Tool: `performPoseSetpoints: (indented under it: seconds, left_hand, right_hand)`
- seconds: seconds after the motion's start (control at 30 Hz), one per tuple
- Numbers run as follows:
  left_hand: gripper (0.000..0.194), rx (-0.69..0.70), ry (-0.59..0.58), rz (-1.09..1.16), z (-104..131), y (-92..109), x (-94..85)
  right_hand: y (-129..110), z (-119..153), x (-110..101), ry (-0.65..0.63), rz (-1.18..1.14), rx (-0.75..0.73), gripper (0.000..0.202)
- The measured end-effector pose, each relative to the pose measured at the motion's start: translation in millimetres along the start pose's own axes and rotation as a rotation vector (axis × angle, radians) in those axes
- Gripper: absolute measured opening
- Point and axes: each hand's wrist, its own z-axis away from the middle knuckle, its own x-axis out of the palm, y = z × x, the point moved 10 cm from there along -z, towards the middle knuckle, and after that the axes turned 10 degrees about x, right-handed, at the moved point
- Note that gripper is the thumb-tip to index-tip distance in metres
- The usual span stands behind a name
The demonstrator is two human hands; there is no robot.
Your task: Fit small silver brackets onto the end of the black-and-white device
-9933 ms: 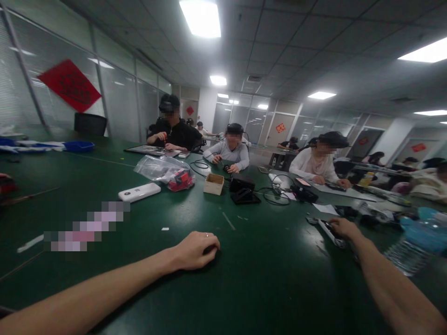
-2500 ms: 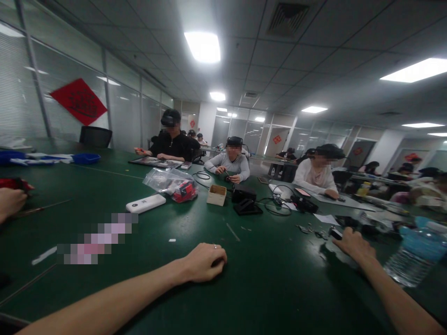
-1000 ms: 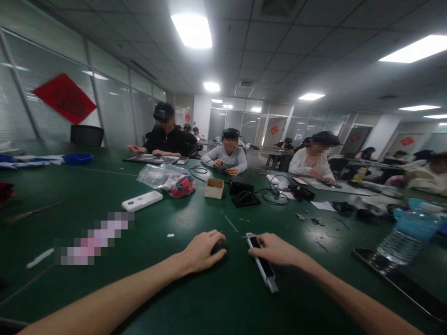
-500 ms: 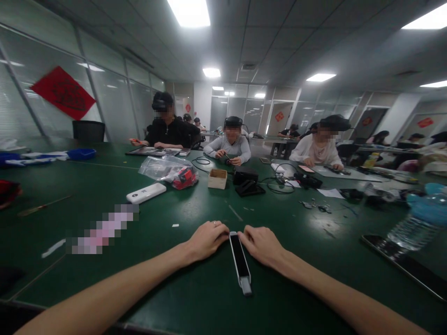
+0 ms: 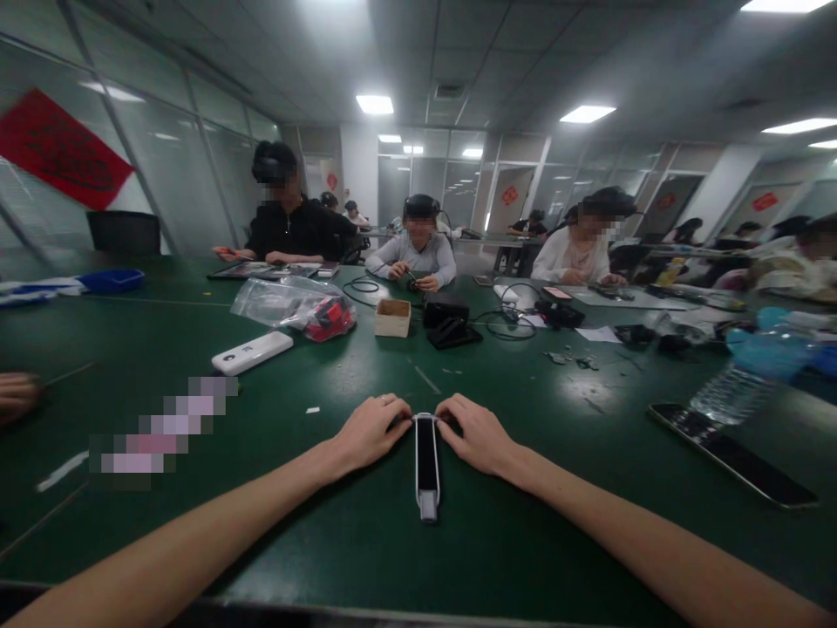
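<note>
A slim white-framed device with a black face [image 5: 426, 458] lies on the green table [image 5: 314, 558], pointing toward me, a grey piece [image 5: 428, 506] at its near end. My left hand [image 5: 372, 432] rests at the left of its far end, fingers curled together with the fingertips at the corner. On the right side, my right hand [image 5: 476, 433] has its fingers bent and pressed at the opposite corner. Between the fingertips the far edge of the device shows.
Beyond my hands are a small box [image 5: 393, 319], a plastic bag with red parts [image 5: 294, 305], a white device [image 5: 252, 353] and black cables. At right lie a phone [image 5: 732, 453] and a water bottle [image 5: 736, 384]. A person's hand [image 5: 17, 397] shows at the left edge.
The device has turned from a slant to nearly straight toward me. The whole view has shifted, and a person's hand now shows more clearly at the left edge.
</note>
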Motion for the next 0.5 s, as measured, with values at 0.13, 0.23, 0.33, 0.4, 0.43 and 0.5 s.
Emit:
performPoseSetpoints:
  seconds: [0.13,0.23,0.33,0.4,0.43,0.5]
  left_hand:
    - [0.014,-0.011,0.010,0.012,1,-2,-1.2]
    - [0.015,-0.016,0.007,0.017,1,-4,-1.1]
    - [0.017,-0.019,-0.003,0.016,1,-3,-1.5]
    - [0.018,-0.025,-0.012,0.017,1,-3,-1.7]
    - [0.019,-0.027,-0.015,0.018,1,-3,-1.7]
    - [0.019,-0.023,-0.016,0.017,1,-2,-1.9]
  right_hand:
    - [-3,0,-4,-0.001,-0.009,-0.029,0.012]
    - [6,-7,-12,0.022,0.027,-0.058,0.015]
    - [55,-24,-31,0.136,0.103,0.056,0.027]
    - [109,-32,-47,0.228,0.196,0.219,0.036]
    - [140,-34,-56,0.269,0.253,0.327,0.039]
    - [208,-25,-78,0.344,0.351,0.601,0.046]
